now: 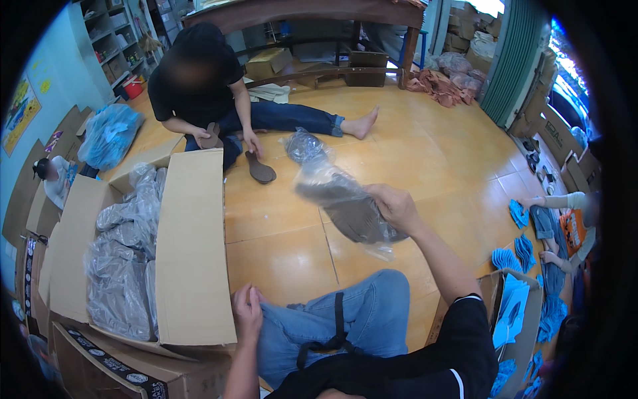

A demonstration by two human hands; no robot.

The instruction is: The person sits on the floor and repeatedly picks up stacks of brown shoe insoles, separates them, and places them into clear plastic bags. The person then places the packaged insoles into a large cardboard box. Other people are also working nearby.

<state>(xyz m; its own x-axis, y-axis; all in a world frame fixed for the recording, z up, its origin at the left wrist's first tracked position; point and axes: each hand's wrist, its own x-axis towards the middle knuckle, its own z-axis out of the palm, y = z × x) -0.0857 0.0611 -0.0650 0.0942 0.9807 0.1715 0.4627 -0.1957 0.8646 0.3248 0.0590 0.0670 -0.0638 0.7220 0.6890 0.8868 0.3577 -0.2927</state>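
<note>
My right hand is raised over the floor, its fingers closed on a clear plastic bag of shoe soles. Dark brown, ridged soles show through the film; the far end of the bag is blurred. Just beyond it, a crumpled clear plastic bag lies on the floor. My left hand rests by my bent knee, beside the flap of an open carton. Its fingers are loosely bent and apart, with nothing visible in them. Inside the carton are several plastic-wrapped bundles of brownish pieces.
Across from me sits a person holding one brown sole, a hand close to another sole on the floor. At right, a carton holds blue sheets, and another person's hands handle blue pieces. A wooden table stands behind.
</note>
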